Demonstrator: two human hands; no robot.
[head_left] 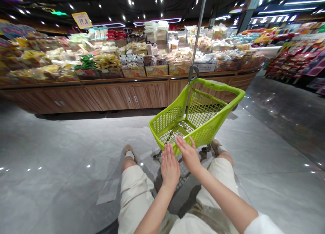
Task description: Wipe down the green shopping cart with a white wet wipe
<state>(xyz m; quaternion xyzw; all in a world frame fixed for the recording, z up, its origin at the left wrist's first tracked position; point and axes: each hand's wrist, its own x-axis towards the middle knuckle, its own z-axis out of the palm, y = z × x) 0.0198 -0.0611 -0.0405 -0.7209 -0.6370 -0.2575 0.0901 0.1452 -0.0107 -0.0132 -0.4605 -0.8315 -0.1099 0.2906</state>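
A green plastic shopping cart [169, 117] with lattice walls stands in front of my knees, and its basket holds nothing that I can see. My left hand [170, 166] is at the near edge of the basket, palm down, fingers stretched out side by side. Just to its right, my right hand [190, 156] reaches over the same edge with straight fingers and the thumb apart. Neither hand grips anything; whether the fingertips touch the rim I cannot tell. The cart's handle [215, 85] is on the far side, turned away from me.
A grey pole [199, 34] rises from the cart's far left corner. Behind it runs a wooden display counter [111, 95] heaped with packaged food, with a price sign [82, 20] above. More shelves [299, 54] stand at the right. The floor [63, 152] is shiny grey tile.
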